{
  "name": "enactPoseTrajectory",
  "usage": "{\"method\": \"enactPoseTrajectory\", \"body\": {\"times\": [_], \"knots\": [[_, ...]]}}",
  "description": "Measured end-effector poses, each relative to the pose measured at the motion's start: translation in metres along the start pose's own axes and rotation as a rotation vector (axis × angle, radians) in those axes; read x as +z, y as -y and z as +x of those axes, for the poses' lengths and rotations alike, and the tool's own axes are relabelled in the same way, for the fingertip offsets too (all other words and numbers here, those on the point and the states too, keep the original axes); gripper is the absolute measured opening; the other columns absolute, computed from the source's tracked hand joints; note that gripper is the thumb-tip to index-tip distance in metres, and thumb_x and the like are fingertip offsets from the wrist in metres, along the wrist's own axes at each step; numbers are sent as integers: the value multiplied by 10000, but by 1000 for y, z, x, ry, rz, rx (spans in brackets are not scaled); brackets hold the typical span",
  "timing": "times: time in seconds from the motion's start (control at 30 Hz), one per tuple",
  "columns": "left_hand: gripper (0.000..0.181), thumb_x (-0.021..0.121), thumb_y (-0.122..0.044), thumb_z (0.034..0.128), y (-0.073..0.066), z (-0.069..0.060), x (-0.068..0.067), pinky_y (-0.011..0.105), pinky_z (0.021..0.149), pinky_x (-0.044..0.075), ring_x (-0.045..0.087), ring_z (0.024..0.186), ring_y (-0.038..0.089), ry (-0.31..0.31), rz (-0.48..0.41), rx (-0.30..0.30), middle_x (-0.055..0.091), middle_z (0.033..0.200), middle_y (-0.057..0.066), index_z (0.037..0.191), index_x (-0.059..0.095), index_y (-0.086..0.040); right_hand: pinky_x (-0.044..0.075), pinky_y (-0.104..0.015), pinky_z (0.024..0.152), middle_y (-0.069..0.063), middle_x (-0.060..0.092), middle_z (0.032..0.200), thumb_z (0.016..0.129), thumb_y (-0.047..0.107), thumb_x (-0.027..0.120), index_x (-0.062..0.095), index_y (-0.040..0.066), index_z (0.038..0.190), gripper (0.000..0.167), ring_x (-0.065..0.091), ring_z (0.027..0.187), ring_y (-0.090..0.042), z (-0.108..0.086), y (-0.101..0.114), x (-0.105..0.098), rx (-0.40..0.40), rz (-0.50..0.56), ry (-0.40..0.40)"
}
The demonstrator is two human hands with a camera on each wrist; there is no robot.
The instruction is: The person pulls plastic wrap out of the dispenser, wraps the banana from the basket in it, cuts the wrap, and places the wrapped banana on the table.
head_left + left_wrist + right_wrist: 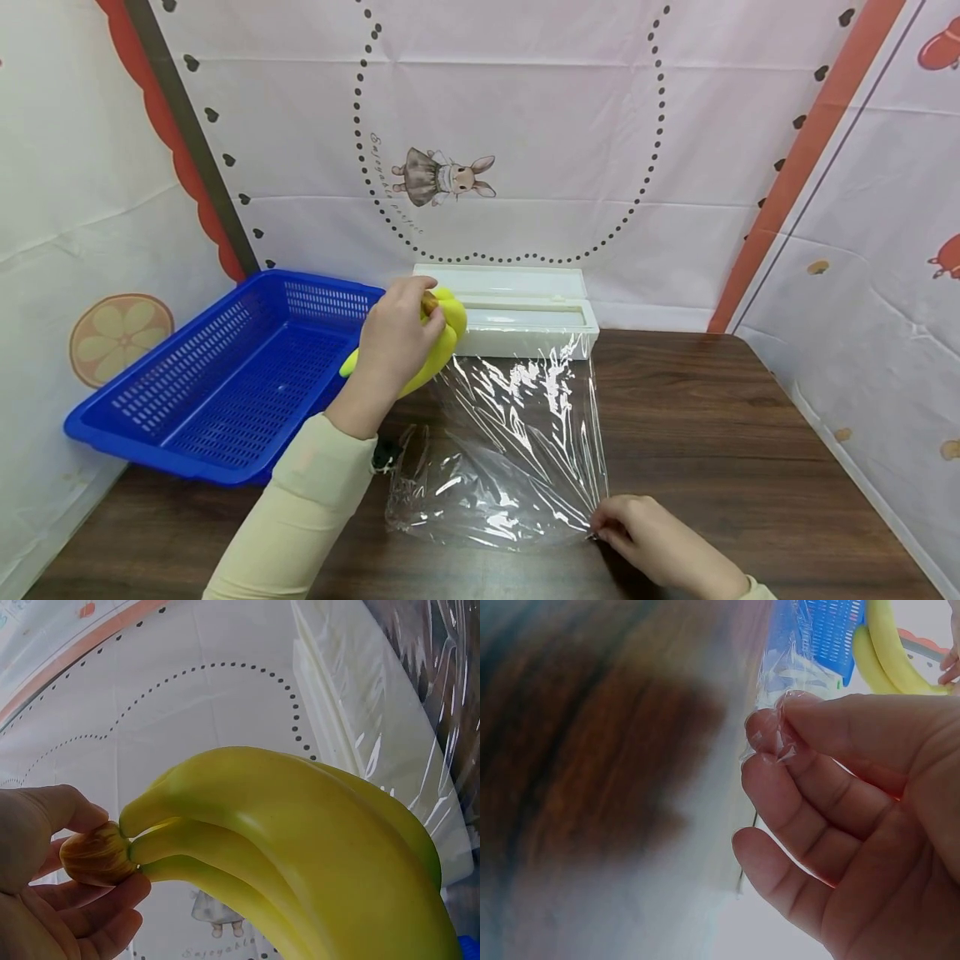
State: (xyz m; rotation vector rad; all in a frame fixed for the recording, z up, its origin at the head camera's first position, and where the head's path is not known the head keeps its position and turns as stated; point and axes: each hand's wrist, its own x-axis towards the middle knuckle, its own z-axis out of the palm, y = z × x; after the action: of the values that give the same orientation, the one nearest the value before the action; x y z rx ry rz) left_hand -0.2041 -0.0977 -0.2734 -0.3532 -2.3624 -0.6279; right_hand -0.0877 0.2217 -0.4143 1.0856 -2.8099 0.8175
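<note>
Two bare hands are at work, both gripping. The left hand point(396, 337) pinches the brown stem end point(97, 855) of a bunch of curved yellow bananas point(300, 825) between thumb and fingers; the bunch is held up off the counter, between the basket and the box in the head view, its greenish necks meeting at the stem. The right hand point(647, 533) pinches a corner of a sheet of clear, shiny plastic film point(487, 500) between thumb and fingertips, its other fingers loosely bent. Creases fan out from that pinch, and the film stretches back over the dark brown wood-grain counter point(697, 417) to the front of a long white box point(480, 342), whose lid point(498, 282) stands raised at the back. Pale yellow sleeves point(300, 500) cover the forearms.

On the person's left, a blue rectangular plastic basket point(165, 460) with slotted sides and bottom sits tilted in the view, near the left forearm. Behind everything hangs a pale printed cloth point(510, 108) with dotted outlines, dark hearts and a sideways rabbit in a dress point(442, 177); an orange-slice print point(120, 340) shows on the left side cloth.
</note>
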Motion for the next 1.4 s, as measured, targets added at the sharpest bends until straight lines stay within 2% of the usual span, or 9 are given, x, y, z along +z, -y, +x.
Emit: {"method": "enactPoseTrajectory", "body": {"times": [0.17, 0.47, 0.63, 0.83, 1.0, 1.23, 1.4], "knots": [[294, 629, -108, 845, -3, -1, 4, 425, 729, 546, 644, 864, 305, 15, 7, 12, 654, 1076, 162, 1128, 623, -30, 454, -173, 572, 137, 609, 758, 831, 57, 683, 640, 173, 789, 131, 506, 700, 78, 0, 0, 0, 1, -8, -7], [276, 634, -105, 846, -9, -4, 9, 403, 724, 540, 634, 825, 287, 23, 13, 36, 663, 1018, 150, 1113, 634, -34, 450, -176, 568, 141, 604, 757, 833, 67, 686, 639, 175, 790, 126, 501, 694, 77, 0, 1, -1, 12, -12, -6], [277, 629, -106, 850, -12, -6, 13, 366, 685, 550, 623, 777, 258, 42, 14, 55, 658, 971, 133, 1117, 632, -31, 459, -184, 574, 138, 611, 764, 838, 70, 682, 645, 175, 798, 119, 511, 700, 73, 1, 1, -1, 28, -11, 6], [282, 629, -121, 861, -17, -9, 20, 343, 671, 556, 621, 767, 230, 86, 20, 71, 659, 991, 117, 1129, 621, -35, 464, -191, 578, 135, 615, 770, 842, 61, 673, 646, 170, 806, 118, 517, 709, 71, 1, 1, -2, 25, -1, 12], [290, 626, -106, 848, -20, -11, 26, 326, 613, 535, 602, 720, 213, 100, 25, 106, 659, 954, 107, 1130, 621, -37, 470, -186, 585, 140, 614, 768, 836, 40, 667, 647, 165, 802, 130, 511, 712, 82, 1, 2, -3, 28, 1, 6], [299, 628, -105, 848, -25, -13, 34, 344, 589, 517, 591, 701, 222, 131, 43, 142, 659, 998, 134, 1140, 608, -41, 473, -185, 591, 145, 615, 763, 827, 35, 670, 650, 169, 795, 140, 514, 711, 81, 2, 2, -3, 18, -18, -22], [305, 615, -105, 861, -29, -15, 38, 357, 578, 502, 594, 718, 232, 162, 52, 160, 652, 1014, 140, 1159, 595, -46, 467, -184, 584, 138, 612, 756, 835, 41, 666, 644, 173, 792, 140, 508, 704, 78, 4, 3, -2, 14, -4, -11]]}}
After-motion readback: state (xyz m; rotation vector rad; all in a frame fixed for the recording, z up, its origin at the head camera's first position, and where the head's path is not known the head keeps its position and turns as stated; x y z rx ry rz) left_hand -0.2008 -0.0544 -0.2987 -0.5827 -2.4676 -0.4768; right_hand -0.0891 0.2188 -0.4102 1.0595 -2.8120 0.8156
